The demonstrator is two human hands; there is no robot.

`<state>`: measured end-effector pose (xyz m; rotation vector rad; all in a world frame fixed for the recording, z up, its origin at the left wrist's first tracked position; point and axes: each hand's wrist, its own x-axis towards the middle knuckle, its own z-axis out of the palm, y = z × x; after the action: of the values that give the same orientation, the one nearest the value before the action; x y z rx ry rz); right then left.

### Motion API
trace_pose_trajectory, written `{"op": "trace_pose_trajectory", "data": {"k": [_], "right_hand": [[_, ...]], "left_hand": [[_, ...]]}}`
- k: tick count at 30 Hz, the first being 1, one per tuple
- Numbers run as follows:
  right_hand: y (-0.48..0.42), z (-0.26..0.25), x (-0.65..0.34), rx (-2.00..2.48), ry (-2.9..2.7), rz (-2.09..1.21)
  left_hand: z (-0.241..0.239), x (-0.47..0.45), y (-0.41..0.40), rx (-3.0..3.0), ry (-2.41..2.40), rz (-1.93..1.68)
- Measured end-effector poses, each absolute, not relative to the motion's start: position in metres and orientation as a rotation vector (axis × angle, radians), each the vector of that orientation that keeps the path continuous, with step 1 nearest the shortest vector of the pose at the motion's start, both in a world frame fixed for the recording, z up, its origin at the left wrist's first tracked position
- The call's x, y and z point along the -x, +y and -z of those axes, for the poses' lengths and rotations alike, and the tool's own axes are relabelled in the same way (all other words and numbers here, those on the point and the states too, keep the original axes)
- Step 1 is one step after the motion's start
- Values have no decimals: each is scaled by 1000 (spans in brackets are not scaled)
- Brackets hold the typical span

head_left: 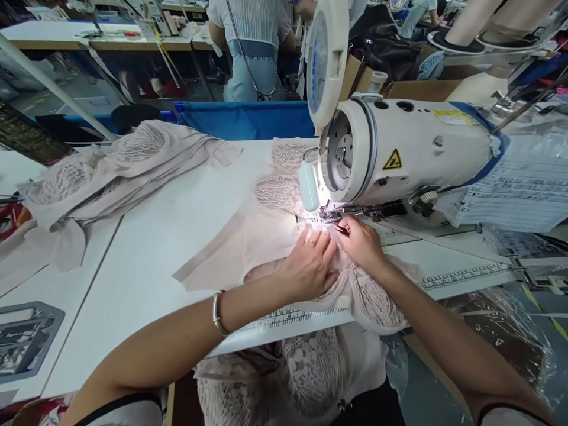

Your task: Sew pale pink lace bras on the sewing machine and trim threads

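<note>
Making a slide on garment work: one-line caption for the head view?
At a white sewing machine, the left hand and right hand steady pale lace fabric; more pieces piled on the table.

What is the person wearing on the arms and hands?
The left hand has a thin ring on one finger and a silver bangle at the wrist. The right hand shows no jewellery. White short sleeves have dark edges.

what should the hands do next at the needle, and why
Likely ease the pink fabric slightly forward under the presser foot: the left hand presses it flat, and the right hand holds a thin dark tool at its edge just before the foot.
</note>
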<state>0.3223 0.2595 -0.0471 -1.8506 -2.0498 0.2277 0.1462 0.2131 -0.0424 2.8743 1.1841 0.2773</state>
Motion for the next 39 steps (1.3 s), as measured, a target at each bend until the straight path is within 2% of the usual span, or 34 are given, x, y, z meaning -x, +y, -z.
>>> {"op": "trace_pose_trajectory", "data": {"k": [4,7,11,15,23,31,39], "right_hand": [[256,46,-321,1824,-2062,-236],[254,45,-321,1761,-2118,-245],[252,47,-322,1731,-2134,-249],[250,47,-321,1690,-2110,-225],[246,54,-322,1478,-2216,-35],[243,59,-320,1200,-2397,391],[244,61,-324,1249,-2453,349]], "left_hand": [[44,-138,212,-2827,1119,-216],[45,-135,215,-2761,1069,-375],[50,-136,222,-2640,1255,-559],[53,-137,223,-2802,1350,-482],[55,-139,221,-2995,1233,-397],[45,-135,230,-2880,1164,-372],[50,-130,232,-2872,1187,-473]]}}
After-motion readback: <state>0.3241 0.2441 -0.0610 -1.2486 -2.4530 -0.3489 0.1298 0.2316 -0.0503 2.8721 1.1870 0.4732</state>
